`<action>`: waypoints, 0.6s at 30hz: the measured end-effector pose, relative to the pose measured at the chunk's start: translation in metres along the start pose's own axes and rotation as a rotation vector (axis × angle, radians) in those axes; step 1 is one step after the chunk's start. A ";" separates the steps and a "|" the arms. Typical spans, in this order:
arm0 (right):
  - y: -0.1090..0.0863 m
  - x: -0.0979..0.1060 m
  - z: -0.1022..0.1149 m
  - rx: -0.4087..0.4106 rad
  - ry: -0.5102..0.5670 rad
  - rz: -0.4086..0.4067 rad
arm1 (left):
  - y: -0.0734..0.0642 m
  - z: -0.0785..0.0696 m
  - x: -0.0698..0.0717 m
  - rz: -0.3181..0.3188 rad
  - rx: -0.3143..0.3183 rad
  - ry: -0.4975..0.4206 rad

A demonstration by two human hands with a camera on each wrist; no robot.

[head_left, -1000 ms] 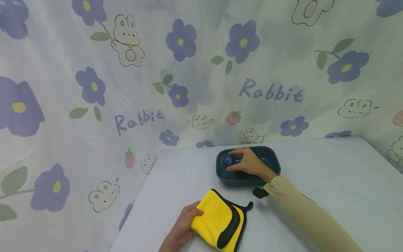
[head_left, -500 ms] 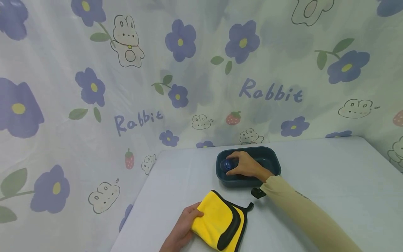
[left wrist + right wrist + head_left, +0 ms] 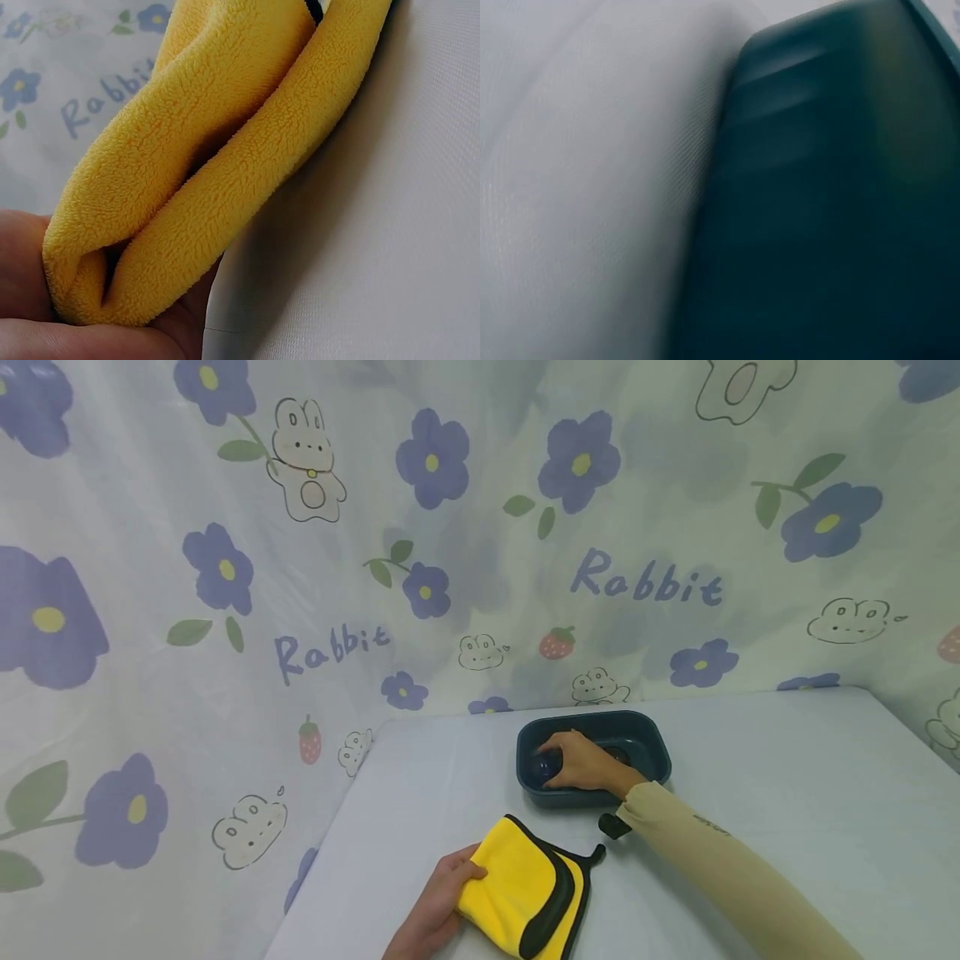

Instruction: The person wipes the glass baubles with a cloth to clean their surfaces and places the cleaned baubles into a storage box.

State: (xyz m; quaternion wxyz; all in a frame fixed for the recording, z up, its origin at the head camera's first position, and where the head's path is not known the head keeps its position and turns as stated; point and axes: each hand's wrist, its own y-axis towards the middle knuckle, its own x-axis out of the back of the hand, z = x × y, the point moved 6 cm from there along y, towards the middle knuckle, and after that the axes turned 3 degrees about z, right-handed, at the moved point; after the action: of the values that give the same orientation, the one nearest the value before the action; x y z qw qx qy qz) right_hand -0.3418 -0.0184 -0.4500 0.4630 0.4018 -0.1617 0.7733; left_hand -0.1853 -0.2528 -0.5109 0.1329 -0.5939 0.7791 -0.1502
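In the head view my left hand [image 3: 438, 897] grips the left edge of a folded yellow cloth [image 3: 517, 881] with black trim and a black hanging loop. Its plush folds [image 3: 180, 180] lie against the fingers in the left wrist view. My right hand [image 3: 583, 762] is down inside a dark teal rectangular basin [image 3: 648, 739]. Thumb and fingers curl round a glossy blue ball-like thing [image 3: 545, 766] at the basin's left end. The right wrist view is blurred and shows mostly the basin wall [image 3: 795, 187], with neither fingers nor ball visible.
A dark round thing [image 3: 619, 755] lies in the basin, partly behind the right wrist. The white table [image 3: 787, 793] runs back to a curtain [image 3: 480, 527] printed with flowers and rabbits. A black strap-like piece [image 3: 613, 825] hangs under the right cuff.
My right hand has gone lower into the basin with the blue ball-like thing, which now sits deeper at the left end. The left hand and the yellow cloth have stayed put.
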 end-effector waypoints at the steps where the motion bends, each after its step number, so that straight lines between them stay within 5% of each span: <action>1: 0.000 0.000 0.000 -0.001 -0.013 0.004 | 0.000 0.000 0.000 0.001 -0.001 0.001; 10: 0.005 -0.002 -0.002 0.003 -0.109 0.040 | 0.003 -0.003 0.001 -0.019 0.007 0.072; 14: 0.006 -0.001 -0.001 0.005 -0.128 0.049 | 0.005 -0.011 0.008 -0.081 -0.017 0.245; 18: 0.005 0.002 -0.001 -0.005 -0.130 0.048 | 0.002 -0.035 0.014 -0.126 -0.124 0.468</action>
State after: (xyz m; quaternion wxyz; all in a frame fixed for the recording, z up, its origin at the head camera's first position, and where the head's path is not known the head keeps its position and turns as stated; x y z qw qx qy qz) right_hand -0.3471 -0.0187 -0.4486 0.4338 0.4460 -0.2026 0.7562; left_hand -0.2040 -0.2634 -0.4803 -0.0975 -0.5972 0.7580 -0.2434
